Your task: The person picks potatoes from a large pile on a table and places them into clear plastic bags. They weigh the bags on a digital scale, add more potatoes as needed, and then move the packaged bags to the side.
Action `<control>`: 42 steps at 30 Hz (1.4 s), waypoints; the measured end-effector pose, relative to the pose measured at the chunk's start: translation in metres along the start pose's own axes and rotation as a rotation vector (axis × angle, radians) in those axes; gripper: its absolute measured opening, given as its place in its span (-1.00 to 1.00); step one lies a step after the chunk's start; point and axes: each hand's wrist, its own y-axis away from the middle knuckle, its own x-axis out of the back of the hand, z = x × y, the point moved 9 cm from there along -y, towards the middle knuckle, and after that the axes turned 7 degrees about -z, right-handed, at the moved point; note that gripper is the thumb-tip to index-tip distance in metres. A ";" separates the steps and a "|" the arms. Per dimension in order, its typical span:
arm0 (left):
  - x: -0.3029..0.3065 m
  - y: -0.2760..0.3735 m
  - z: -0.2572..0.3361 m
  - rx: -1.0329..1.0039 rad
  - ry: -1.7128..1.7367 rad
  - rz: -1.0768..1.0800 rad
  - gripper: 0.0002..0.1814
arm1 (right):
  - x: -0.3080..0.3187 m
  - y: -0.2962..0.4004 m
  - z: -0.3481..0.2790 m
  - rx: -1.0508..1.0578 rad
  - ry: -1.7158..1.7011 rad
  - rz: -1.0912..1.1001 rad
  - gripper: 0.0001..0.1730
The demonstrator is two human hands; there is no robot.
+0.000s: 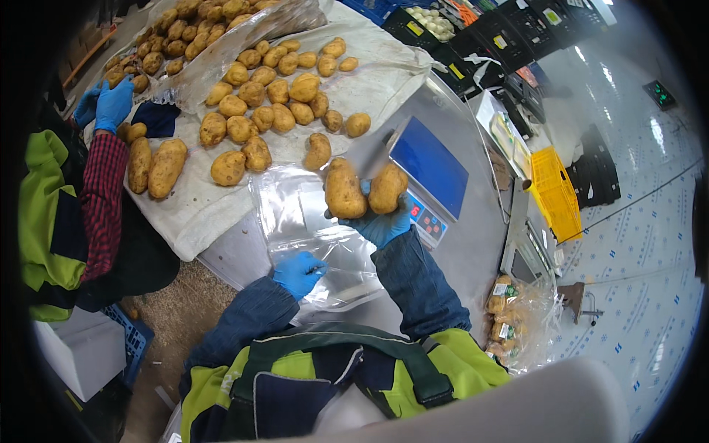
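Note:
My right hand (388, 224), in a blue glove, holds two potatoes up over the table. One potato (345, 191) is larger and lies left of the second potato (388, 187). Beneath them are clear plastic bags (346, 268) on the metal table (471, 243). My left hand (299, 274), also gloved in blue, rests at these bags with curled fingers; whether it pinches the plastic cannot be made out. A digital scale (429, 166) with a blue platform stands just right of my right hand, its lit display partly covered by that hand.
Loose potatoes (282, 117) lie on a white woven sheet (382, 72) ahead. A co-worker's gloved hands (113, 105) touch potatoes at the far left. Bagged potatoes (501, 315) sit at the right, near a yellow crate (555, 194). Black crates (507, 41) are stacked at the back.

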 end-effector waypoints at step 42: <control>-0.015 0.013 0.080 -0.206 0.270 0.056 -0.70 | 0.073 0.103 0.045 -0.054 0.928 0.080 -0.42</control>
